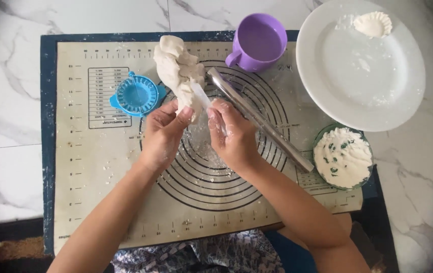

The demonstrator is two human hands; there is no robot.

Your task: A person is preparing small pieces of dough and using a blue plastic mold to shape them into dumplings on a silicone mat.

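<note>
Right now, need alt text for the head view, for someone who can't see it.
Two hands pinch a piece off a lump of dough over a marked baking mat. Around them lie a metal rolling pin, a blue dumpling press, a purple cup, a bowl of white filling and a white plate holding one dumpling.

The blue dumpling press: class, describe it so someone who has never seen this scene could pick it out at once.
Start at the baking mat with printed rings. The dumpling press lies in its upper left part, left of the dough and just above the left hand. It is the only blue, round, ridged plastic thing there.
</note>
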